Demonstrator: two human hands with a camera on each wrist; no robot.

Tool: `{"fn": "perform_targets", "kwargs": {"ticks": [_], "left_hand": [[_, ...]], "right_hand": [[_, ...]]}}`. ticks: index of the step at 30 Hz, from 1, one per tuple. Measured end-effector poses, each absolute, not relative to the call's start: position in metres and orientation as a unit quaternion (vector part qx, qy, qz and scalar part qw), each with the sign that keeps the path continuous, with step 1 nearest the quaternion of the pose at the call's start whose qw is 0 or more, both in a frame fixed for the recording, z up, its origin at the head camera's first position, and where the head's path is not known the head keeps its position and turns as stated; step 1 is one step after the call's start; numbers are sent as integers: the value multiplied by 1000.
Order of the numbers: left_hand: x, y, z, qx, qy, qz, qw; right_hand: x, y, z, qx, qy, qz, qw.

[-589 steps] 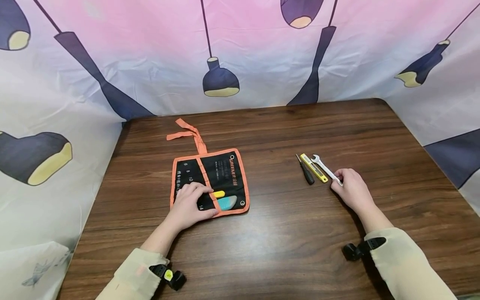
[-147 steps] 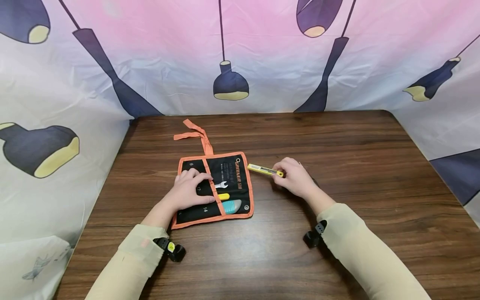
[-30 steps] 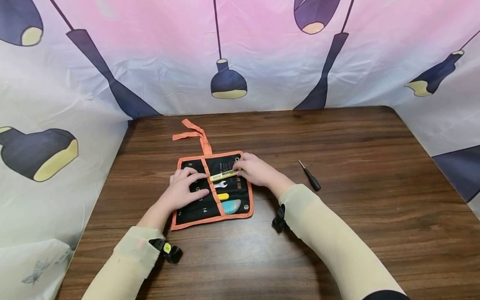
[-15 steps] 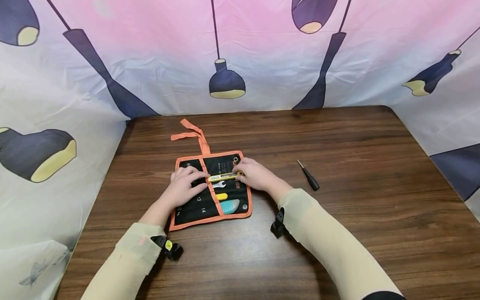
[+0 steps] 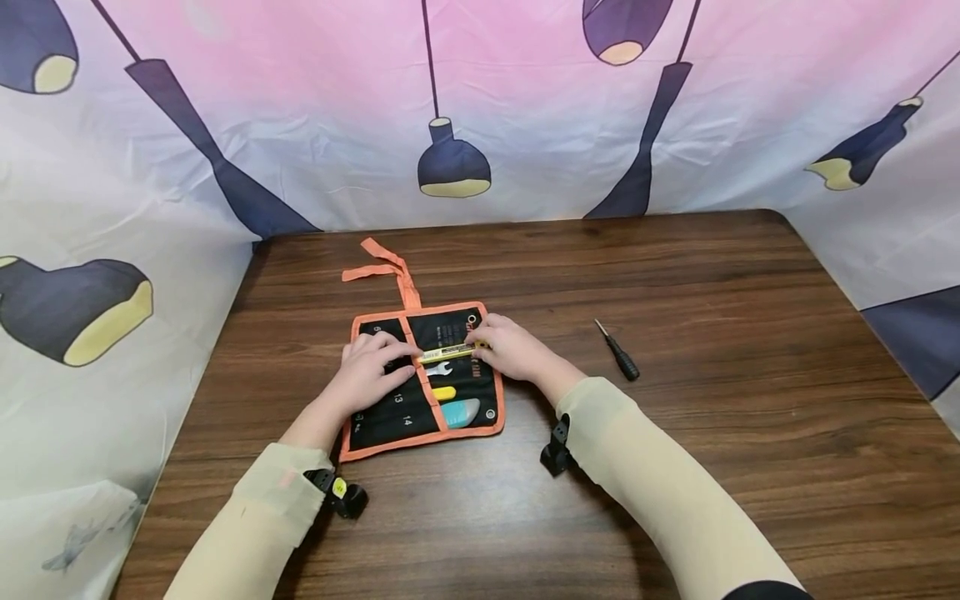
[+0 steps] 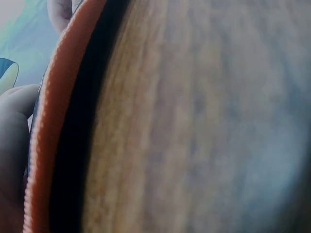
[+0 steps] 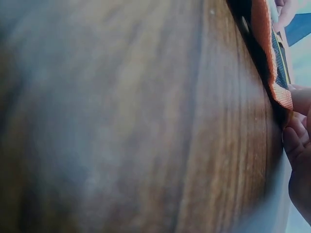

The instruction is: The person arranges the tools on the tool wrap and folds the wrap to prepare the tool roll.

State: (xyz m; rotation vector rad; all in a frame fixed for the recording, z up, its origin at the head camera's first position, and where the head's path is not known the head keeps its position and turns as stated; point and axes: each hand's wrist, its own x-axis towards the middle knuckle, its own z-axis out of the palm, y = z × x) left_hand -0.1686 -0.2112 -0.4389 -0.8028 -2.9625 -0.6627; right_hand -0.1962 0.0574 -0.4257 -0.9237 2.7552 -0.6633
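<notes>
A black tool pouch with orange trim lies unrolled on the table. My right hand pinches one end of a slim yellow tool with a printed label, laid across the pouch. Its other end is right at the orange pocket band. My left hand holds the pocket's edge there with thumb and index finger. Below the yellow tool, a wrench's open end, a yellow handle and a turquoise-and-grey handle stick out of the pockets. Pouch trim fills the left wrist view's left side.
A small black-handled screwdriver lies on the wooden table, right of the pouch. Orange tie straps stretch behind the pouch. A curtain printed with lamps hangs beyond the table's back edge.
The wrench has gone from the table into a pouch pocket. My right hand has carried the yellow tool leftward from beside the screwdriver to the pocket band. Over the last half second, hardly anything moves.
</notes>
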Motion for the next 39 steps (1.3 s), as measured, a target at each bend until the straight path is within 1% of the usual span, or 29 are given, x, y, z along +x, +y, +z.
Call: {"fn": "perform_targets", "kwargs": {"ticks": [4, 11, 18, 22, 32, 35, 39], "left_hand": [[-170, -211, -438, -258, -944, -206, -2], [-177, -206, -434, -291, -937, -194, 18], [-185, -204, -428, -348, -917, -194, 22], [-188, -204, -428, -370, -908, -193, 23], [-192, -203, -423, -358, -911, -207, -10], [-192, -204, -422, -351, -913, -209, -22], [-193, -202, -420, -347, -913, -211, -28]], "right_hand": [[-197, 58, -425, -315, 919, -225, 79], [-197, 58, -423, -336, 913, -225, 48], [-196, 56, -424, -321, 917, -225, 75], [-197, 56, -425, -315, 919, -225, 78], [-198, 57, -427, -312, 918, -229, 79], [-197, 57, -427, -322, 916, -230, 70], [-197, 55, -427, -343, 911, -225, 43]]}}
